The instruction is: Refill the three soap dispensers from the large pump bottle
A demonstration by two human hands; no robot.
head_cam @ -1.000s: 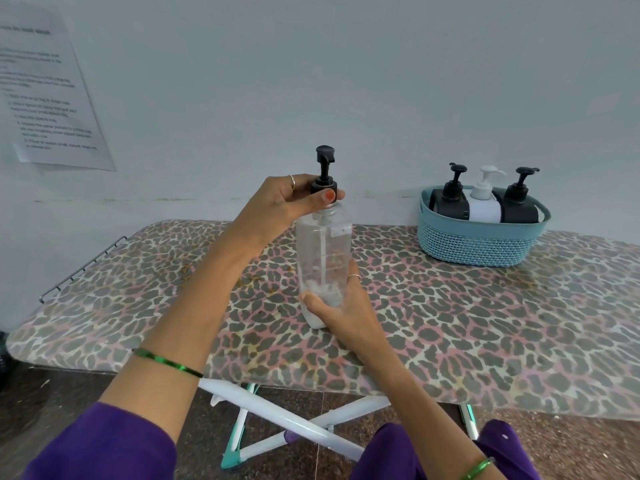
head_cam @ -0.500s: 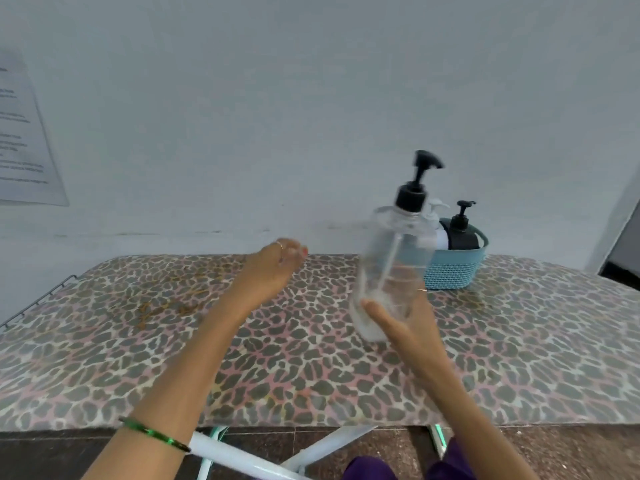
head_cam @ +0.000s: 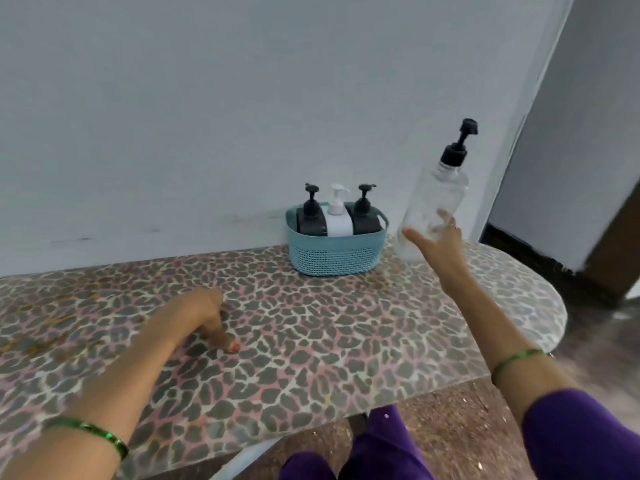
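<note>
My right hand (head_cam: 437,249) grips the lower part of the large clear pump bottle (head_cam: 435,197), which tilts right with its black pump on top, just right of the basket. The teal basket (head_cam: 332,255) stands at the back of the board against the wall. It holds three dispensers: a black one (head_cam: 310,216) on the left, a white one (head_cam: 338,217) in the middle, a black one (head_cam: 364,214) on the right. My left hand (head_cam: 211,315) holds nothing and rests with its fingertips down on the leopard-print board cover (head_cam: 311,341).
The board's rounded end (head_cam: 540,306) lies to the right, with speckled floor beyond and below it. A pale wall runs behind the board. A dark doorway edge (head_cam: 609,237) stands at the far right.
My right hand has carried the large bottle to the right, past the basket. My left hand has dropped from the air onto the board. The view has swung right.
</note>
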